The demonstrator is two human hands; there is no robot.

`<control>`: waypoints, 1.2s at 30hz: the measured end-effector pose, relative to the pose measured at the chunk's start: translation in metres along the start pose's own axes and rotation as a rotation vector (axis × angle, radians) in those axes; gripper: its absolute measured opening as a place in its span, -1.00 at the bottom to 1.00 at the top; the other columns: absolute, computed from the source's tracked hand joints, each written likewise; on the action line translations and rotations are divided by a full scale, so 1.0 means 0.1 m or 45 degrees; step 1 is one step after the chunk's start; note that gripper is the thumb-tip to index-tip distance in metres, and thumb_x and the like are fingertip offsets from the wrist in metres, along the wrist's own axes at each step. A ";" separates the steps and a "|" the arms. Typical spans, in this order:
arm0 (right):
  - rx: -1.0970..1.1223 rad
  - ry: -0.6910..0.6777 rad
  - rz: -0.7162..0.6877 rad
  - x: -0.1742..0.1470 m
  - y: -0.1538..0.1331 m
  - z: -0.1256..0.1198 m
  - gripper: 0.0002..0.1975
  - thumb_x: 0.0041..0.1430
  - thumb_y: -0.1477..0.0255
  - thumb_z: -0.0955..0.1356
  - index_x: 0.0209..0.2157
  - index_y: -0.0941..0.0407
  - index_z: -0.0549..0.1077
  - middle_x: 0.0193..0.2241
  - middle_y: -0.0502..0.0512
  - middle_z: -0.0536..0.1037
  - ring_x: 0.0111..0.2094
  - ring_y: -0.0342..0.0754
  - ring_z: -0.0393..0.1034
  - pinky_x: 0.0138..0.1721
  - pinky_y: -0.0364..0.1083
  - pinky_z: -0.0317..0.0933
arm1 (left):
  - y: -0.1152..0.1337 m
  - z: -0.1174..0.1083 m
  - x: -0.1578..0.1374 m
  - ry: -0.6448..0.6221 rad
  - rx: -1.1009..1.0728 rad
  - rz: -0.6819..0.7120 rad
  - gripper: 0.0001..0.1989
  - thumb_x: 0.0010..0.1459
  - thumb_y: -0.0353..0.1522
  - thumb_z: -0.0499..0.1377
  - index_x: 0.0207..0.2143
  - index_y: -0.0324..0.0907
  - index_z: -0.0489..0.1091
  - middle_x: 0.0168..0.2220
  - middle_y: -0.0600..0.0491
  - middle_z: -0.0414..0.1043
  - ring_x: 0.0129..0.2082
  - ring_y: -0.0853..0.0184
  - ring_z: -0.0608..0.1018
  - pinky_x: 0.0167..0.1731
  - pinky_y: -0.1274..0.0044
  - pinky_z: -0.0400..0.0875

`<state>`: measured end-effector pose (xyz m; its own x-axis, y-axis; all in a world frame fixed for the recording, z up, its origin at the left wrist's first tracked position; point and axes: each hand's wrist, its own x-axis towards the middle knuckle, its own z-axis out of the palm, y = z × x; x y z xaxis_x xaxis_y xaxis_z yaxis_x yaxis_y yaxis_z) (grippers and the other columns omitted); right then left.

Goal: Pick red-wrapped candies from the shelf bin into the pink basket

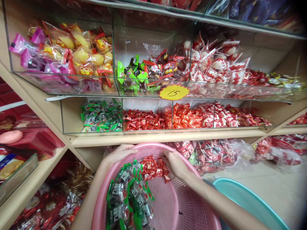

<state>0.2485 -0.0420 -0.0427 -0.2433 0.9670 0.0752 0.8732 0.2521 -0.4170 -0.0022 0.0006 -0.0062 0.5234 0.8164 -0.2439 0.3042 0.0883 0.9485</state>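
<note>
A pink plastic basket (158,198) with perforated walls is in front of me below the shelf. My left hand (122,154) grips its far left rim, with the fingers partly hidden behind the edge. Inside the basket, my right hand (174,162) is closed at the right edge of a small heap of red-wrapped candies (151,167); its fingertips are partly hidden. Green-and-clear wrapped candies (130,195) form a bigger heap along the left side of the basket.
Above, glass-fronted shelf bins (146,131) hold several kinds of wrapped sweets. A yellow price tag (174,92) reads 15. At lower right stands a teal tub (242,195). Bagged candies (216,153) lie under the shelf, and boxes (43,143) fill the left rack.
</note>
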 end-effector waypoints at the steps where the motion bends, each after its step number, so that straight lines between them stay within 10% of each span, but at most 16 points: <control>1: -0.061 -0.015 0.000 -0.01 0.00 0.02 -0.78 0.07 0.62 0.14 -0.40 0.17 0.38 -0.45 0.11 0.48 -0.44 -0.10 0.33 -0.41 -0.15 0.14 | 0.00 0.00 0.00 -0.002 -0.001 0.003 -0.69 -0.02 -0.18 0.13 -0.38 -0.27 0.42 -0.40 0.08 0.44 -0.41 0.34 0.42 -0.43 0.61 0.23; 16: -0.461 -0.211 -0.036 -0.26 -0.02 -0.14 -0.79 0.17 0.48 0.14 -0.34 0.15 0.37 -0.47 0.14 0.51 -0.42 -0.03 0.40 -0.46 -0.14 0.10 | -0.03 -0.01 0.01 0.000 -0.021 0.028 -0.70 -0.01 -0.20 0.13 -0.37 -0.28 0.42 -0.43 0.10 0.42 -0.45 0.38 0.40 -0.46 0.62 0.21; 23: -0.325 -0.759 -0.098 -0.59 -0.10 -0.20 -0.80 0.02 0.56 0.21 -0.39 0.22 0.45 -0.28 0.23 0.49 -0.23 0.04 0.38 -0.27 -0.10 0.17 | -0.01 0.00 0.02 -0.010 0.013 0.031 -0.70 0.00 -0.20 0.12 -0.37 -0.28 0.42 -0.42 0.10 0.42 -0.43 0.37 0.40 -0.43 0.62 0.22; 36: -0.301 -0.594 -0.093 -0.55 -0.04 -0.17 -0.65 0.07 0.62 0.16 -0.10 0.19 0.35 -0.30 0.22 0.50 -0.23 0.01 0.38 -0.28 -0.11 0.18 | -0.04 -0.01 0.01 -0.015 -0.048 0.019 -0.67 0.01 -0.21 0.13 -0.26 -0.27 0.43 -0.37 0.07 0.46 -0.40 0.34 0.42 -0.41 0.60 0.24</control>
<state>0.2658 -0.0958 -0.0296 -0.4218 0.8417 -0.3371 0.9054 0.3713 -0.2057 -0.0034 0.0018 -0.0105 0.5368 0.8111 -0.2321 0.2663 0.0981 0.9589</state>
